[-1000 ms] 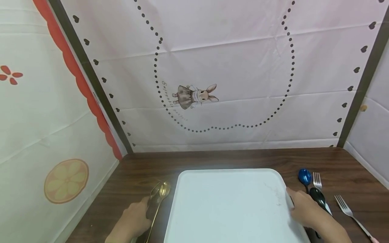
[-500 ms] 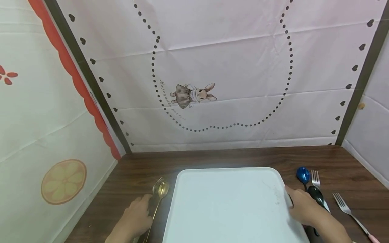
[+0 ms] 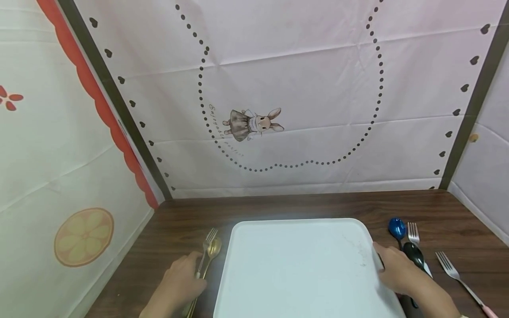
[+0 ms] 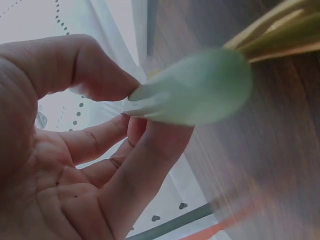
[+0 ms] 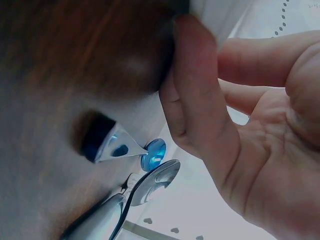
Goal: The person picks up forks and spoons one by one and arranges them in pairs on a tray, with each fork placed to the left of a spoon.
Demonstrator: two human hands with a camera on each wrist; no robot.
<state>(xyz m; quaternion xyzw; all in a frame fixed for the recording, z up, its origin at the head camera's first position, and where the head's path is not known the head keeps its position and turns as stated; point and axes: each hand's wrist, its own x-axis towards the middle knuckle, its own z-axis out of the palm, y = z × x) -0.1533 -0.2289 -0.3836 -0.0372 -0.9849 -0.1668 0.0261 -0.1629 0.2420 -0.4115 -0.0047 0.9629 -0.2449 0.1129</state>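
Note:
My left hand pinches a fork by its pale green handle at the left of the tray. The fork lies against a gold spoon, its tines overlapping the spoon's bowl. On the right, my right hand is at the side edge of the white tray, fingers bent. A dark, blurred shape is beside these fingertips in the right wrist view; whether they pinch it I cannot tell. A black spoon lies just beyond this hand.
Beside the black spoon lie a blue spoon and a silver fork. Further right is a fork with a pink handle. Printed cloth walls border the wooden table at back and sides.
My left hand has shifted slightly right, and the fork in it has turned and moved rightward to the gold spoon. The right hand has stayed at the tray's edge.

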